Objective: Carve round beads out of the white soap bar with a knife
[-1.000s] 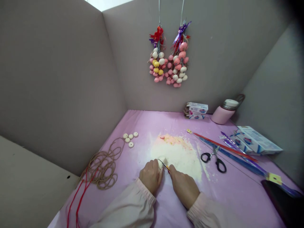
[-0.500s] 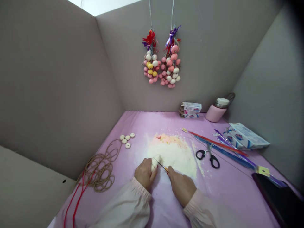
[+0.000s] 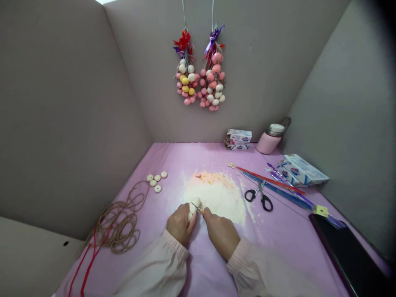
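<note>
My left hand (image 3: 179, 222) is closed around a small white piece of soap (image 3: 195, 203), and its fingers hide part of the lump. In my right hand (image 3: 222, 232) is a thin knife (image 3: 198, 208) with a yellow-orange handle. The knife's tip touches the top of the soap. Just beyond both hands spreads a heap of white shavings (image 3: 216, 202), with pink and orange bits (image 3: 210, 177) along its far side. Several round white beads (image 3: 153, 183), some with a hole showing, lie to the left.
Tangled brown cord (image 3: 119, 227) and red string (image 3: 89, 264) lie at left. On the right are black-handled scissors (image 3: 260, 196), red ribbon (image 3: 269, 179), soap boxes (image 3: 305, 169) and a dark tablet-like slab (image 3: 346, 251). A pink jar (image 3: 268, 142) stands behind. Bead bunches (image 3: 212, 78) hang on the wall.
The whole view has shifted, so everything appears further left. Both hands keep their hold, and the knife stays against the soap with little visible movement.
</note>
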Demonstrator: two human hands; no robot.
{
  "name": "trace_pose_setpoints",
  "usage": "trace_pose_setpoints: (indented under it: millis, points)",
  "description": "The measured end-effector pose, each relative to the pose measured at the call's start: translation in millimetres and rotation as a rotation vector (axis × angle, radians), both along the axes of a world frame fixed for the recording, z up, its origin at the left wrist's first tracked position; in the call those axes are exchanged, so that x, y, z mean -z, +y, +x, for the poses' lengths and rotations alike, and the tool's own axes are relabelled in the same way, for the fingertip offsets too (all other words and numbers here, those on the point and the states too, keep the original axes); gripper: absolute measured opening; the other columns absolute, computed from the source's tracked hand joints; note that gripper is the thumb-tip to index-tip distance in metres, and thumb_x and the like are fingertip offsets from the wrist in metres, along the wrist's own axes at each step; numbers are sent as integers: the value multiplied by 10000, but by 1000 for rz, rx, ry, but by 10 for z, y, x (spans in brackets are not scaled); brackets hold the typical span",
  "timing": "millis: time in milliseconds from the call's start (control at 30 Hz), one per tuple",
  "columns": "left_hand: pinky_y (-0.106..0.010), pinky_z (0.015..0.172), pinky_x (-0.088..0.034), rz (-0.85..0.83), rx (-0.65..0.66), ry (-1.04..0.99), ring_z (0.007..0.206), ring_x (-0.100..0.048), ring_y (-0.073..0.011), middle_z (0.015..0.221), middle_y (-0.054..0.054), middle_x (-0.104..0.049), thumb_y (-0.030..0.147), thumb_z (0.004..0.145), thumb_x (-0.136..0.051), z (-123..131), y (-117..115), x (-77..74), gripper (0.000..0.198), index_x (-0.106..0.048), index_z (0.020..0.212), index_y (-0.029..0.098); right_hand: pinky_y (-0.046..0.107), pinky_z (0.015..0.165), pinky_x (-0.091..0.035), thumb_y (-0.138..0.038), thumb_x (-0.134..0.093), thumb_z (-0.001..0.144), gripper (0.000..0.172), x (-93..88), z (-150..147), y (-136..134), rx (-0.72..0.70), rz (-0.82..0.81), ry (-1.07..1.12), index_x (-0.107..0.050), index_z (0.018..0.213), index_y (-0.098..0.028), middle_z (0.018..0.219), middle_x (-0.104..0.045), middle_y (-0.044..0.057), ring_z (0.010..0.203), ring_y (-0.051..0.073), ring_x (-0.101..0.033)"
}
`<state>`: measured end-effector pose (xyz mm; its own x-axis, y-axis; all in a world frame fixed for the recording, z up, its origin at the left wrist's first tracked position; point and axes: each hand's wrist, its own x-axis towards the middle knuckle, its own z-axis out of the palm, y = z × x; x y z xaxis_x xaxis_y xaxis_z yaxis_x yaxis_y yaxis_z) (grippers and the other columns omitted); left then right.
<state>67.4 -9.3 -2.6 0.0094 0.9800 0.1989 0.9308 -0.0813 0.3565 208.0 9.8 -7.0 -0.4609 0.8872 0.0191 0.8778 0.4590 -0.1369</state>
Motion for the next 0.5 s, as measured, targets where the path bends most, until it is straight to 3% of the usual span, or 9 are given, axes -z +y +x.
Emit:
trace_pose_setpoints:
  millis: [500]
  points:
    - [-228, 642, -387, 20, -16, -84, 749, -513, -129, 789, -23, -534, 384, 776, -270, -25, 2, 50, 302, -480, 891, 199, 244, 398, -159, -232, -222, 841, 132, -9, 132, -46, 3, -33, 0, -354, 829, -228, 579, -574, -22, 501, 152, -546]
